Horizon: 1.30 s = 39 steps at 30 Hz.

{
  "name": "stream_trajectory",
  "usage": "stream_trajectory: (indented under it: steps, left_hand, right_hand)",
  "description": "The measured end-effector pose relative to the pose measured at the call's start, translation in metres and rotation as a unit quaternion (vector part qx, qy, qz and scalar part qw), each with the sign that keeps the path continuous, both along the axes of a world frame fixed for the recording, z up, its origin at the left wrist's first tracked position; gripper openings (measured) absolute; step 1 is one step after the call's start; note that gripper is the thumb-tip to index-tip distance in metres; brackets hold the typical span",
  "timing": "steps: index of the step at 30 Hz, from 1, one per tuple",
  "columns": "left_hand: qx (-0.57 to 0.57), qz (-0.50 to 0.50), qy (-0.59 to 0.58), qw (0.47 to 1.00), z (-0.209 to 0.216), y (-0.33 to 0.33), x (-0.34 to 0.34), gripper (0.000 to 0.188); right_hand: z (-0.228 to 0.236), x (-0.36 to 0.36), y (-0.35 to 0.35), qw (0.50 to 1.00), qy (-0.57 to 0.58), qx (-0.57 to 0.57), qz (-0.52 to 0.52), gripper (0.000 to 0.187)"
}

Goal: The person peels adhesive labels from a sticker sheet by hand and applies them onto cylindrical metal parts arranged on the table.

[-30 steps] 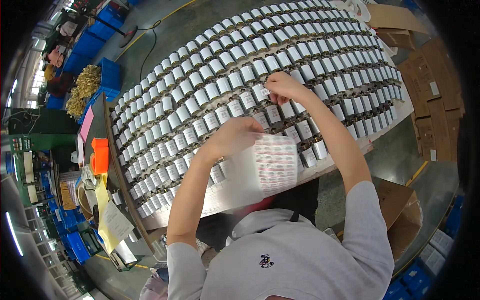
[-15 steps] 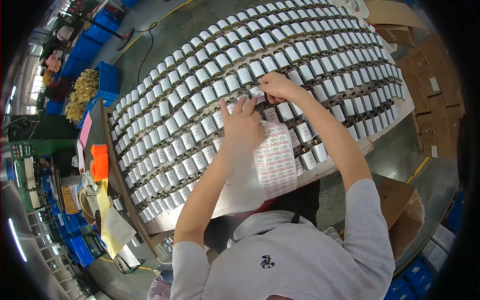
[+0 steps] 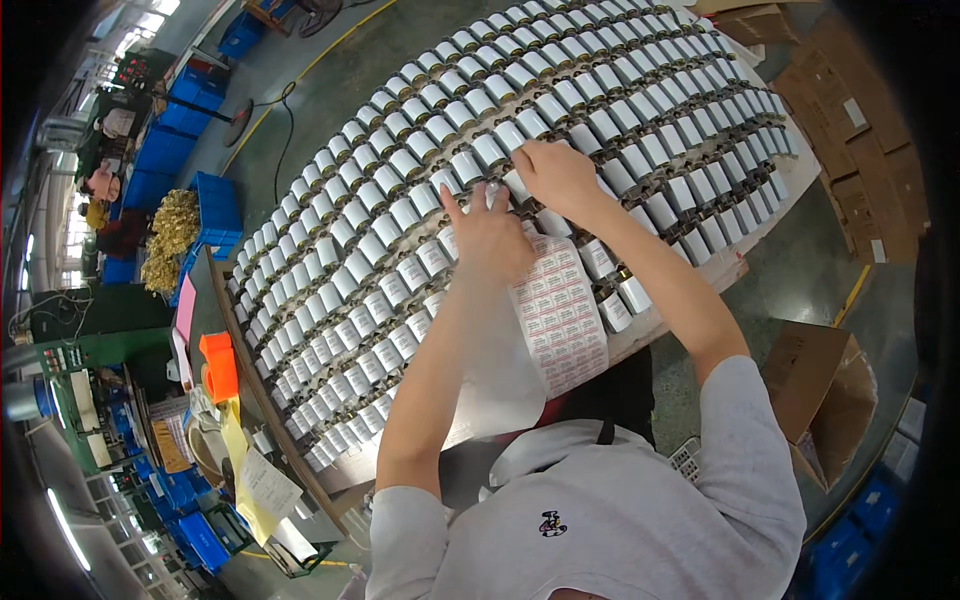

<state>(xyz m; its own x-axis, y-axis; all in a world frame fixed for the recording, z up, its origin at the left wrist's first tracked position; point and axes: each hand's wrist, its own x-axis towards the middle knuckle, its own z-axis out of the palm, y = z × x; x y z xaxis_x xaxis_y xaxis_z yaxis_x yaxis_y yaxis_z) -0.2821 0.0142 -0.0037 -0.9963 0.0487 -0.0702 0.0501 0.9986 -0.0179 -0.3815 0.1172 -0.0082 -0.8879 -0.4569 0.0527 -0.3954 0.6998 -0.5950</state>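
Rows of white cylinders with dark metal ends [image 3: 440,128] stand across the tabletop; many nearer ones at left carry printed labels. My left hand [image 3: 490,240] lies palm down over the middle rows, fingers spread and touching the cylinders. A sheet of red-and-white labels [image 3: 560,315] extends from beneath that hand toward the near table edge; whether the thumb grips it is hidden. Beside it, translucent backing paper [image 3: 505,370] hangs by my left forearm. Just to the right and farther away, my right hand [image 3: 558,180] is closed, fingers curled down over a cylinder; what they pinch is hidden.
At left, a side surface holds an orange holder [image 3: 218,367], yellow paper and a white slip [image 3: 270,487]. Blue crates [image 3: 215,210] stand beyond it. An open cardboard box [image 3: 825,400] sits on the floor at right, below stacked flat cartons [image 3: 870,180].
The whole view has shifted slightly. My right hand has lifted a little and opened away from the left fingertips. The left hand stays over nearly the same cylinders.
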Motion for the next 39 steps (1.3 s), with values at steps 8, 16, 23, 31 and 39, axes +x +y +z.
stream_trajectory:
  steps: [8,16,23,31,39]
  left_hand:
    - [0.377,0.11,0.02,0.92,0.036,-0.033,0.071,0.014]
    - [0.7,0.236,0.106,0.666,0.046,-0.035,0.132,0.008]
    - [0.624,0.22,0.178,0.728,0.054,-0.039,0.186,0.009]
    - [0.717,0.27,0.146,0.626,0.052,-0.039,0.218,0.014]
    - [0.653,0.249,0.198,0.688,0.056,-0.042,0.224,0.01]
  right_hand:
    - [0.017,0.058,0.063,0.879,-0.365,-0.148,0.267,0.028]
    - [0.043,0.109,0.049,0.905,-0.237,-0.304,0.178,0.014]
    - [0.054,0.157,0.039,0.87,-0.333,-0.31,0.189,0.014]
    - [0.054,0.186,0.027,0.89,-0.217,-0.343,0.207,0.021]
    - [0.054,0.184,0.019,0.922,-0.119,-0.295,0.222,0.009]
